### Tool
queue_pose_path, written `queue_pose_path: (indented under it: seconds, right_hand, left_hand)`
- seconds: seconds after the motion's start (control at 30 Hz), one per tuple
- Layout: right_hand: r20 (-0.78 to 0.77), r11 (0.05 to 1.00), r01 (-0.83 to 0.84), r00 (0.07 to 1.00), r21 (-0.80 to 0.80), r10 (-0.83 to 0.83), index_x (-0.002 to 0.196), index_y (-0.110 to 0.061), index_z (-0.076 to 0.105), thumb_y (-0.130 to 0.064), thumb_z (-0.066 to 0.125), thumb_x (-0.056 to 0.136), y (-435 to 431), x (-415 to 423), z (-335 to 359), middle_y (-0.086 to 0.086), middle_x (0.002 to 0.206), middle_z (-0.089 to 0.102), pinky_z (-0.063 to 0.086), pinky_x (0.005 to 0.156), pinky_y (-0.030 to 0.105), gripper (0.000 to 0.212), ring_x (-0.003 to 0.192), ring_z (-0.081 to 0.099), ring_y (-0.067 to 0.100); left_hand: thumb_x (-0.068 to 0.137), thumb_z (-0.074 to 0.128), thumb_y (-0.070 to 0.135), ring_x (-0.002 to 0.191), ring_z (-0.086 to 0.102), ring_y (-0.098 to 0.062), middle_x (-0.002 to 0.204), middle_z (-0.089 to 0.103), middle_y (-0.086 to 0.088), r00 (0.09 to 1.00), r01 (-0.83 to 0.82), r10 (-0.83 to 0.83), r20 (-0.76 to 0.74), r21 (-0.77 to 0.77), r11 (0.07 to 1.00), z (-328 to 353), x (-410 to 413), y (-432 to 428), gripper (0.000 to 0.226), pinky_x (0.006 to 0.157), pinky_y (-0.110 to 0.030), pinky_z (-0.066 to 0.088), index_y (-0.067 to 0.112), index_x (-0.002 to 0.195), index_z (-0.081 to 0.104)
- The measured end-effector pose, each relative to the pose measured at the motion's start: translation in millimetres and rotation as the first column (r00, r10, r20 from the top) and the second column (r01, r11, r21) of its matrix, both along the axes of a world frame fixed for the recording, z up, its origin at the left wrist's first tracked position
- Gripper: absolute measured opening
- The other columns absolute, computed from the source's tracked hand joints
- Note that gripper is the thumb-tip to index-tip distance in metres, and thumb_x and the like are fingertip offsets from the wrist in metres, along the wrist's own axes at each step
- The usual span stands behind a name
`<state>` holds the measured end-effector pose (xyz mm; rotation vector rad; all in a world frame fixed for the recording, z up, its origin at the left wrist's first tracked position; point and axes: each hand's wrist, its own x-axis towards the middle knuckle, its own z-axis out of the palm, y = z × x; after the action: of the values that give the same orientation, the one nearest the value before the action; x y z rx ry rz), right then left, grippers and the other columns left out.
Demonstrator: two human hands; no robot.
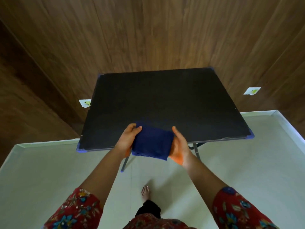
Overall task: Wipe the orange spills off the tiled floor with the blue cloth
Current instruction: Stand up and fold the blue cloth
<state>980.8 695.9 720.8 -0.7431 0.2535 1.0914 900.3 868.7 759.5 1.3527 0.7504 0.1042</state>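
Observation:
A folded dark blue cloth (152, 143) is held between both hands over the near edge of a black table (165, 100). My left hand (127, 139) grips its left side, thumb over the top. My right hand (179, 146) cups its right side from beneath, thumb up, with orange stain on the palm and wrist. Pale floor tiles (49, 171) show no orange spill in view.
The black folding table stands against a wood-panel wall (148, 30), its metal legs (197, 151) under the near edge. Two white wall sockets (252, 90) flank it. My bare foot (145, 193) stands on the tiles below.

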Motion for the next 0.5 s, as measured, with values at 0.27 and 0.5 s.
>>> queue_pose_path:
  seconds: [0.27, 0.5]
  right_hand:
    - [0.376, 0.844, -0.100, 0.863, -0.527, 0.337, 0.131, -0.028, 0.046, -0.003, 0.058, 0.093, 47.0, 69.9, -8.8, -0.002, 0.130, 0.055, 0.054, 0.083, 0.046, 0.047, 0.115, 0.057, 0.027]
    - [0.545, 0.816, 0.065, 0.774, -0.574, 0.322, 0.142, -0.020, 0.035, 0.011, 0.052, 0.089, 97.4, 126.3, -19.8, 0.001, 0.128, 0.051, 0.046, 0.094, 0.042, 0.063, 0.117, 0.051, 0.022]
  left_hand:
    - [0.095, 0.047, -0.003, 0.106, 0.062, -0.024, 0.130, 0.056, 0.004, 0.952, 0.246, -0.257, -0.168, -0.083, 0.966, -31.7, 50.3, 73.2, 0.054, 0.072, -0.044, 0.056, 0.028, 0.138, 0.035]
    - [0.087, 0.047, -0.015, 0.119, 0.055, -0.029, 0.140, 0.049, -0.002, 0.984, 0.128, -0.140, -0.111, -0.111, 0.986, -56.5, 105.1, 105.5, 0.068, 0.067, -0.040, 0.054, 0.030, 0.136, 0.036]
